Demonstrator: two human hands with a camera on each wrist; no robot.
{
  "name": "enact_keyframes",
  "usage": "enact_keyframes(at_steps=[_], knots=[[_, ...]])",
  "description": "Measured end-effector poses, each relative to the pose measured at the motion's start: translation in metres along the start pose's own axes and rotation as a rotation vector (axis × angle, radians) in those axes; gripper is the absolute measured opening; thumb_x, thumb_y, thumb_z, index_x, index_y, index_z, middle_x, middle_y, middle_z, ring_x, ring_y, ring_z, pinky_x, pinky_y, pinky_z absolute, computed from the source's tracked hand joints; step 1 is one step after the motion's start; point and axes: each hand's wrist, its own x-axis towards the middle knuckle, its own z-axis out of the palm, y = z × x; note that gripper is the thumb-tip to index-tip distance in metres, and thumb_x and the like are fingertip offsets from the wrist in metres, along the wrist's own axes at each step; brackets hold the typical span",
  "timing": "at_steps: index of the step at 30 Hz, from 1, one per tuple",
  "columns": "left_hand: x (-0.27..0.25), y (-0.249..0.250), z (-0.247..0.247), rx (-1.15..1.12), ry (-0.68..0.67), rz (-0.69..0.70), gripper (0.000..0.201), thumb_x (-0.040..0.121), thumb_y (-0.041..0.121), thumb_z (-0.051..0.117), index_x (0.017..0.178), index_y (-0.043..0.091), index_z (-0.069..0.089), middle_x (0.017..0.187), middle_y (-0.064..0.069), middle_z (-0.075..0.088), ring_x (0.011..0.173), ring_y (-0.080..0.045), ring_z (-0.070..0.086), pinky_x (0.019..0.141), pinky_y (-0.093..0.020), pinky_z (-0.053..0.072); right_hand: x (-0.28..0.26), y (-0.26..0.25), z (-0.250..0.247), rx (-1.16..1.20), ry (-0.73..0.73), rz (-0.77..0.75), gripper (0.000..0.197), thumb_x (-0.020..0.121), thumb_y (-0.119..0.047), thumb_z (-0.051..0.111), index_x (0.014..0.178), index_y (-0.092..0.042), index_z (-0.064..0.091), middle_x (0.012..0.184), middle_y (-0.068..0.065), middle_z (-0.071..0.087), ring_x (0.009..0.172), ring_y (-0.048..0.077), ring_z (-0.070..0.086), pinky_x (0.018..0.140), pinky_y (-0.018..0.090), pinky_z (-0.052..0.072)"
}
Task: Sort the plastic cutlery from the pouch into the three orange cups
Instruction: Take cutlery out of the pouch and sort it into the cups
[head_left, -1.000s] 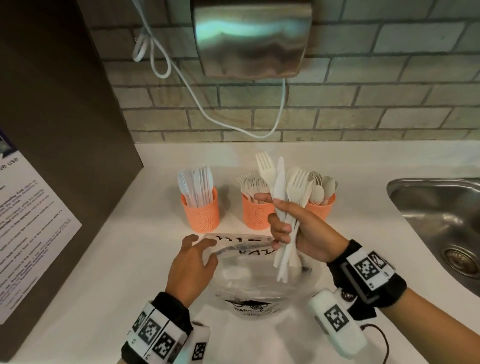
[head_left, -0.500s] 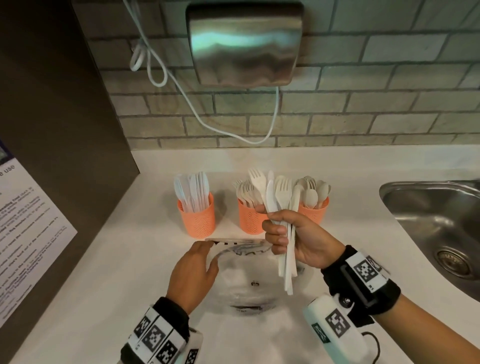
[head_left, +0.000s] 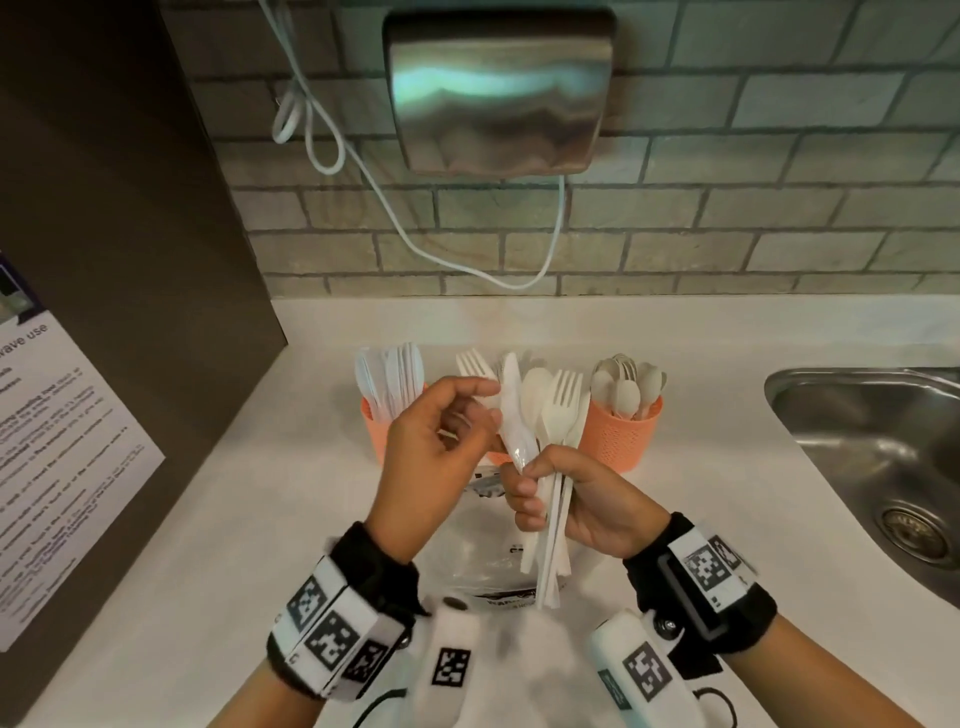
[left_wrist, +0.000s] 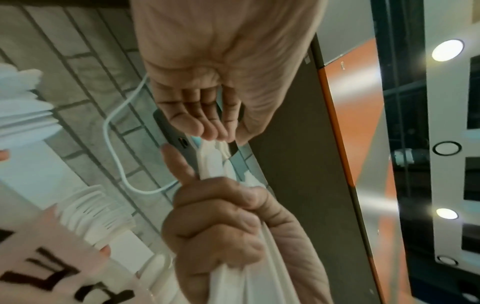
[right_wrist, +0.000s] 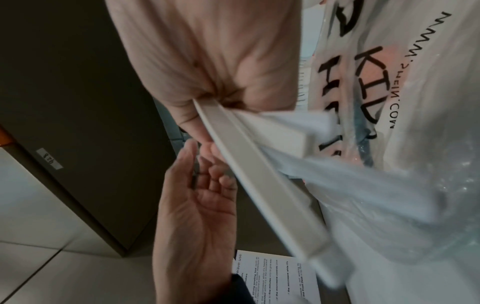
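White plastic cutlery stands bunched in your right hand's fist above the clear printed pouch; your left hand, fingers loose, touches it. Three orange cups stand behind, steel sink at the countertop's right edge.

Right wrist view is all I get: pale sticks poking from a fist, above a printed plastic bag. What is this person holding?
Observer: The head view shows the right hand gripping a mixed bundle: forks, a knife, a spoon.
Operator: Where do they go?
Observer: Behind the hands, the left orange cup holds knives and the right orange cup holds spoons.
Operator: And the other hand?
Observer: The left hand is raised at the knife in the bundle. I cannot tell whether it is pinching it.
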Motion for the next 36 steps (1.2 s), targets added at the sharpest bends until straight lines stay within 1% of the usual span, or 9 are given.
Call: enact_keyframes(at_steps=[3, 7, 14, 17, 20, 23, 28, 32, 36], knots=[[0.005, 0.000, 0.010, 0.095, 0.003, -0.044, 0.027, 0.083, 0.014, 0.066, 0.105, 0.026, 0.057, 0.080, -0.003, 0.057, 0.069, -0.020, 0.059, 0.066, -0.023, 0.051, -0.001, 0.006, 0.002, -0.007, 0.009, -0.040, 0.021, 0.066, -0.011, 0.052, 0.086, -0.009, 0.057, 0.059, 0.001, 0.047, 0.047, 0.009, 0.043, 0.047, 0.020, 0.040], [0.009, -0.004, 0.014, 0.266, -0.049, -0.060, 0.038, 0.083, 0.020, 0.066, 0.120, 0.021, 0.056, 0.085, 0.001, 0.052, 0.059, -0.005, 0.047, 0.062, -0.010, 0.042, -0.007, 0.011, 0.001, -0.039, 0.025, -0.066, 0.007, 0.066, -0.011, 0.049, 0.070, -0.008, 0.054, 0.058, 0.001, 0.046, 0.045, 0.008, 0.042, 0.047, 0.021, 0.041], [0.009, -0.010, 0.014, 0.153, -0.108, -0.143, 0.053, 0.082, 0.012, 0.068, 0.129, 0.022, 0.048, 0.077, 0.002, 0.051, 0.060, -0.004, 0.046, 0.061, -0.011, 0.044, -0.014, 0.019, -0.001, -0.049, 0.047, -0.137, 0.011, 0.065, -0.017, 0.051, 0.063, -0.015, 0.062, 0.053, -0.002, 0.046, 0.043, 0.007, 0.041, 0.045, 0.020, 0.041], [0.004, -0.012, 0.014, 0.094, -0.066, -0.153, 0.049, 0.080, 0.011, 0.069, 0.122, 0.025, 0.047, 0.079, 0.003, 0.054, 0.066, -0.007, 0.052, 0.065, -0.013, 0.047, -0.016, 0.021, 0.000, -0.013, 0.097, -0.160, 0.007, 0.062, -0.015, 0.052, 0.064, -0.012, 0.059, 0.052, -0.001, 0.045, 0.043, 0.008, 0.040, 0.044, 0.020, 0.039], [-0.005, -0.016, 0.019, 0.025, 0.000, -0.211, 0.031, 0.080, 0.014, 0.070, 0.100, 0.024, 0.049, 0.079, 0.003, 0.055, 0.071, -0.014, 0.057, 0.068, -0.028, 0.051, -0.016, 0.022, -0.002, 0.067, 0.211, -0.240, 0.017, 0.061, -0.012, 0.053, 0.078, -0.008, 0.050, 0.055, 0.001, 0.043, 0.044, 0.009, 0.038, 0.044, 0.019, 0.036], [-0.016, -0.017, 0.029, 0.042, -0.075, -0.261, 0.014, 0.079, 0.026, 0.071, 0.082, 0.019, 0.059, 0.071, 0.001, 0.063, 0.064, -0.011, 0.057, 0.063, -0.027, 0.048, -0.019, 0.022, -0.001, -0.009, 0.293, -0.309, 0.013, 0.062, -0.010, 0.054, 0.075, -0.006, 0.052, 0.055, 0.002, 0.043, 0.045, 0.010, 0.038, 0.045, 0.020, 0.036], [-0.022, -0.016, 0.035, 0.148, -0.118, -0.225, 0.023, 0.079, 0.033, 0.071, 0.073, 0.013, 0.062, 0.066, -0.008, 0.070, 0.064, -0.026, 0.068, 0.071, -0.043, 0.056, -0.022, 0.028, 0.005, -0.204, 0.353, -0.317, 0.006, 0.072, -0.010, 0.045, 0.074, -0.007, 0.051, 0.051, -0.001, 0.044, 0.044, 0.009, 0.040, 0.045, 0.019, 0.037], [-0.018, -0.010, 0.033, 0.208, -0.096, -0.173, 0.027, 0.082, 0.025, 0.068, 0.061, 0.021, 0.052, 0.056, 0.004, 0.059, 0.051, -0.007, 0.055, 0.059, -0.028, 0.049, -0.025, 0.031, 0.004, -0.121, 0.352, -0.311, 0.013, 0.072, -0.009, 0.045, 0.083, -0.006, 0.049, 0.054, 0.002, 0.040, 0.043, 0.010, 0.037, 0.042, 0.020, 0.036], [-0.004, 0.000, 0.032, -0.071, -0.028, -0.225, 0.019, 0.094, 0.017, 0.050, 0.077, 0.018, 0.042, 0.068, -0.005, 0.065, 0.055, -0.006, 0.064, 0.056, -0.022, 0.054, -0.026, 0.031, 0.004, -0.081, 0.327, -0.281, 0.029, 0.070, -0.009, 0.042, 0.098, -0.007, 0.050, 0.054, 0.001, 0.041, 0.042, 0.008, 0.033, 0.040, 0.018, 0.033]])
